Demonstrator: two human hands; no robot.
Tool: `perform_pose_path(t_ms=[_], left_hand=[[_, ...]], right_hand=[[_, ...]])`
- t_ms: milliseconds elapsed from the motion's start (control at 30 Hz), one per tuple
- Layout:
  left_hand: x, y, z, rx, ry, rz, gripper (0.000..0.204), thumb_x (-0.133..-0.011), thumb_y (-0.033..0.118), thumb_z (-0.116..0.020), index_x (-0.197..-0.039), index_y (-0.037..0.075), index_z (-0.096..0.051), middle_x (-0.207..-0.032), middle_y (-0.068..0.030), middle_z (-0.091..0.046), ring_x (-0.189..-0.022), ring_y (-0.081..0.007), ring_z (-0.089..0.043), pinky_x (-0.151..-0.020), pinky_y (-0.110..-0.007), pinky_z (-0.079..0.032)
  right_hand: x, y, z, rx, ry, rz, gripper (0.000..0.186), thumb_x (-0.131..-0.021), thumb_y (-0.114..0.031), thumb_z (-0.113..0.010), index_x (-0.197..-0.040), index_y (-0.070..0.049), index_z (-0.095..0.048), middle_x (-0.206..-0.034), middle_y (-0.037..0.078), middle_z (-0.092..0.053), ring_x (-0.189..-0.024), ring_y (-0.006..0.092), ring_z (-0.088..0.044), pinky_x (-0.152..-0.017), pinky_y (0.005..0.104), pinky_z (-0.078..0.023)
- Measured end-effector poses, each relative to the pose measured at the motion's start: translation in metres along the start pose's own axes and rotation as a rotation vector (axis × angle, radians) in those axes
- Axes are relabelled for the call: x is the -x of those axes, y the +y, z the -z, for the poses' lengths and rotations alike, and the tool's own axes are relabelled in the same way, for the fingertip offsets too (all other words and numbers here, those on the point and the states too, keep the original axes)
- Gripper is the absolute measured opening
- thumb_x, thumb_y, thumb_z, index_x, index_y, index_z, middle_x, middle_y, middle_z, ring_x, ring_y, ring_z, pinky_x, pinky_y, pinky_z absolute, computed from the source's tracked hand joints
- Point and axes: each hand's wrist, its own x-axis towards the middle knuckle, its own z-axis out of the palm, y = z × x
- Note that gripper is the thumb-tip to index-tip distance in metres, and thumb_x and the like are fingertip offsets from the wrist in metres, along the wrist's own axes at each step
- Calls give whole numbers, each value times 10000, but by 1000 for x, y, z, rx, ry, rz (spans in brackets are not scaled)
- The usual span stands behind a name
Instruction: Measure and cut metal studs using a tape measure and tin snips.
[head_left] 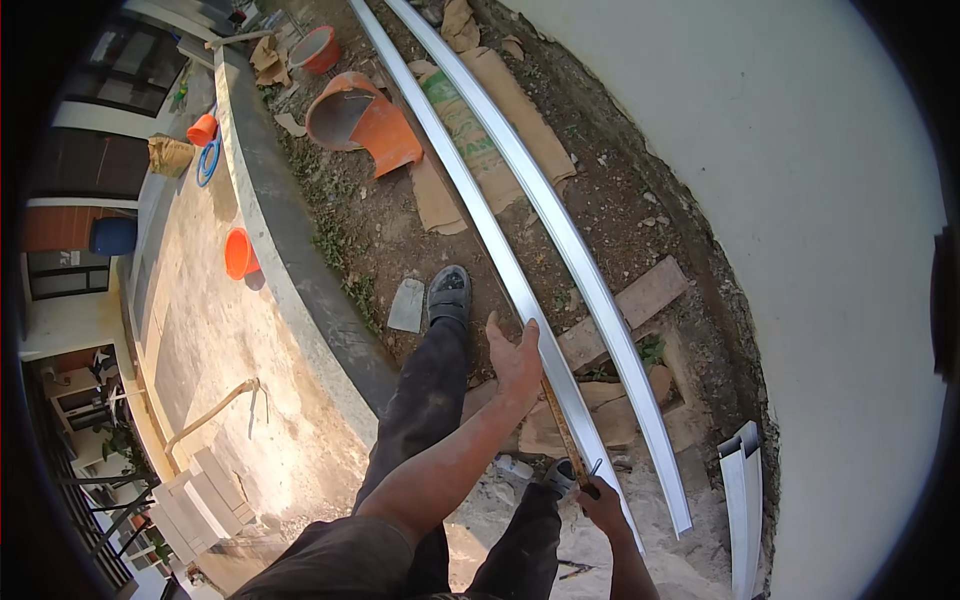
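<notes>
Item: pair of long pale metal channels, laid side by side, a gap between, over the dirt beside a white wall (820, 220). Near channel (503, 257) passes under both hands' reach; far channel (575, 247) lies to its right, out of either hand's touch.

Left hand (515, 362): grip apart, fingers spread, one digit at the near channel's edge.

Right hand (603, 508): grip clamped on the lower end of a worn yellow-brown strip (563, 425), which runs along the near channel's left edge; a slim pen-like piece (597, 467) projects from the same grip.

Surroundings: short channel piece (742, 510), at lower right near the wall; flat board (652, 293), partly beneath the far channel; grey slab (406, 305), left of the shod foot (449, 295); broken orange tub (395, 140), beyond it; orange bucket (240, 253), on the concrete at left
</notes>
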Motion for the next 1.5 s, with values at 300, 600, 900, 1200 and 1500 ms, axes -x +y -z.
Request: perform_pose_path(t_ms=[300,600,900,1200,1500], left_hand=[[-6,-16,3,296,-497,262,358,-1048,248,-524,-1318,12,-519,-901,-81,-666,-747,-148,-636,-725,-321,-518],[21,-24,35,700,-443,567,316,-1080,307,-431,-1197,70,-605,-765,-15,-558,-635,-168,-534,-637,-380,-501],[80,8,73,762,-153,509,374,-1089,423,-384,-1155,110,-578,-787,-26,-534,-611,-170,-478,-572,-369,-431],[110,110,138,827,-248,110,236,-1060,301,-514,-1119,92,-605,-785,-22,-566,-639,-166,-538,-568,-346,-471],[175,181,216,646,-396,-162,154,-980,135,-653,-892,55,-554,-822,-55,-621,-656,-164,-624,-606,-343,-601]], right_hand=[[86,44,-2,-176,-40,-176,329,-875,-163,-750,-1128,15,-639,-805,28,-633,-682,110,-576,-592,291,-477],[202,81,3,-326,-162,-319,339,-895,-156,-726,-1182,0,-635,-876,33,-655,-780,105,-593,-684,278,-481],[277,91,31,-186,-99,-266,358,-869,-161,-749,-1170,4,-647,-819,21,-639,-701,100,-569,-606,277,-453],[321,57,109,169,121,-70,402,-833,-190,-767,-1173,-2,-661,-783,63,-653,-670,148,-593,-611,326,-480],[386,-27,200,543,600,202,411,-790,-179,-750,-1169,-35,-684,-1062,216,-673,-1001,365,-651,-911,418,-508]])
